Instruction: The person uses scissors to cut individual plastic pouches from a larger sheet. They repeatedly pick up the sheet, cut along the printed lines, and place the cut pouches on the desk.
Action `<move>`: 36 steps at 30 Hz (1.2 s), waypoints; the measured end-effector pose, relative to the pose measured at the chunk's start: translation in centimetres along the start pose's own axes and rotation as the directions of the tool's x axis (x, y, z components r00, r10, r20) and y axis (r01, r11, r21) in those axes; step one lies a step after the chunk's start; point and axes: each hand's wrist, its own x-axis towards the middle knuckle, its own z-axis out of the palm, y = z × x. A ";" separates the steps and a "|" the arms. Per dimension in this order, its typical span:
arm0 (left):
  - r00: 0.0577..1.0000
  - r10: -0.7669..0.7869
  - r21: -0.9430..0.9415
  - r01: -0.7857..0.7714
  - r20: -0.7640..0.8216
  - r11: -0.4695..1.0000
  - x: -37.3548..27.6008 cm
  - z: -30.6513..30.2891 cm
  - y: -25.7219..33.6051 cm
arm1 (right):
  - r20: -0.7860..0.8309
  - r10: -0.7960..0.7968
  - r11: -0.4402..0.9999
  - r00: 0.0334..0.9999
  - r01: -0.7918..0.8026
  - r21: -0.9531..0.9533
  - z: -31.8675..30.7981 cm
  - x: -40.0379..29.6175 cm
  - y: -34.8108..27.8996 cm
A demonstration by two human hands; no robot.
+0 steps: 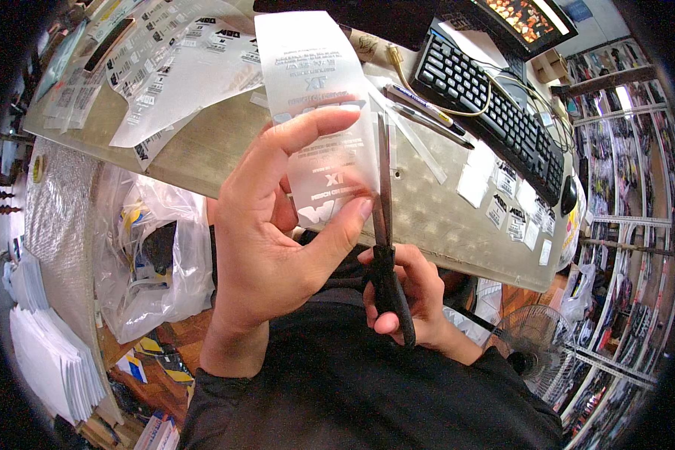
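Observation:
Between thumb and fingers, my left hand [275, 225] pinches a translucent printed film strip [304, 50], which rises over the table's front part. Its print appears reversed. My right hand [413, 287] grips black-handled scissors [392, 292], their blades pointing up along the strip's right edge. The blades look nearly closed; whether they touch the film I cannot tell. A thin offcut strip [422, 146] lies on the table just right of the blades. Small cut pieces with black print [506, 180] are spread farther right on the table.
A large printed sheet [174, 90] covers the table's [214, 140] left part. Pens [427, 107], a black keyboard [484, 107] and a mouse [568, 194] sit at the right. A plastic bag [163, 298] hangs below the left edge. A fan [534, 343] stands lower right.

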 end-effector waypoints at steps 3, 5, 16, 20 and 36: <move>1.000 -0.003 0.000 0.003 0.001 1.000 0.0 -0.1 0.0 | -0.029 -0.027 0.999 0.999 0.026 -0.021 0.2 0.0 0.2; 0.999 -0.026 -0.022 0.026 -0.023 0.999 0.0 0.1 0.3 | -0.014 -0.019 0.999 1.000 0.019 -0.034 0.2 0.0 0.0; 0.999 0.005 -0.076 -0.002 0.034 0.997 0.0 0.0 -0.6 | -0.140 -0.107 0.993 0.984 0.099 -0.067 0.5 -0.5 0.3; 0.998 -0.055 -0.057 0.055 -0.011 0.997 0.1 0.6 -0.5 | -0.130 -0.094 0.996 0.987 0.093 -0.015 -0.4 -0.5 0.3; 0.997 0.007 -0.113 0.002 0.080 0.994 0.6 0.2 -1.2 | -0.101 0.015 0.990 0.995 -0.001 0.143 -0.7 -0.9 0.5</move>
